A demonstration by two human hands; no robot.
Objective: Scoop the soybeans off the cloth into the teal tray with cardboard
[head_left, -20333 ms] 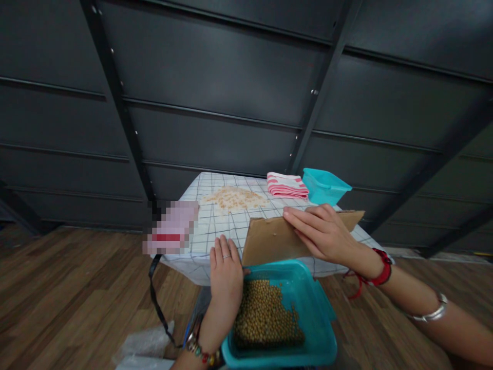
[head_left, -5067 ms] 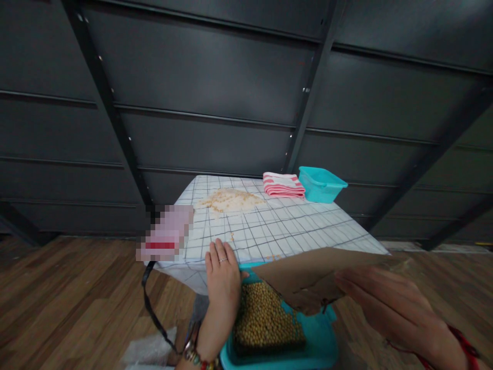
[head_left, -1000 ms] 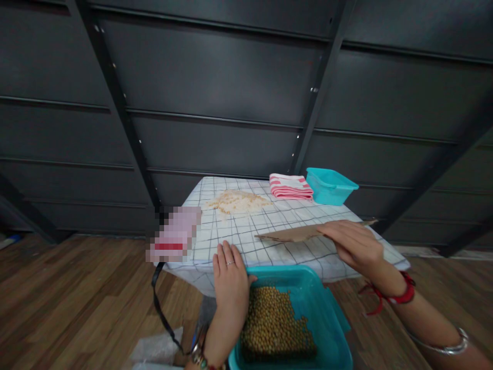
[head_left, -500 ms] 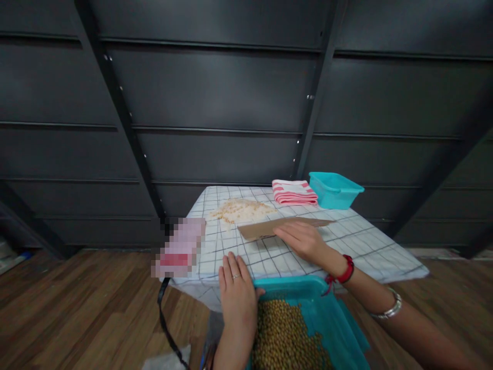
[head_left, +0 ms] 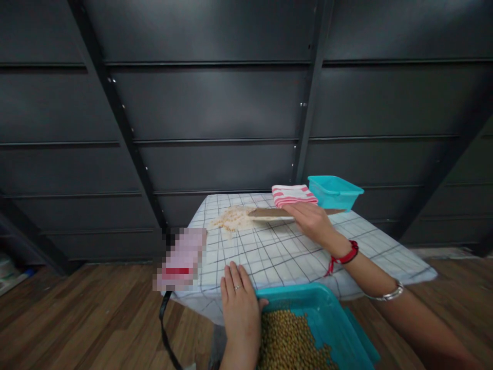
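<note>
My right hand (head_left: 313, 223) is closed on a strip of brown cardboard (head_left: 266, 212), held edge-on over the far part of the table. The cardboard's left end reaches a spread of pale, crumbly flakes (head_left: 230, 219) on the checked tablecloth (head_left: 265, 252). My left hand (head_left: 241, 308) lies with its fingers stretched out at the table's near edge, its thumb by the corner of a teal tub (head_left: 323, 293). Inside that tub is a heap of small greenish-brown beans or seeds (head_left: 288, 339).
A folded pink-and-white striped towel (head_left: 295, 195) lies at the back, beside a turquoise plastic basket (head_left: 334, 191). A blurred pink object (head_left: 184, 254) with a black strap is at the left table edge. A dark panelled wall (head_left: 215, 113) rises behind.
My right hand has moved the cardboard away from me and slightly right, and its left end now meets the flakes. My left hand stays at the table edge. The view has tilted slightly up.
</note>
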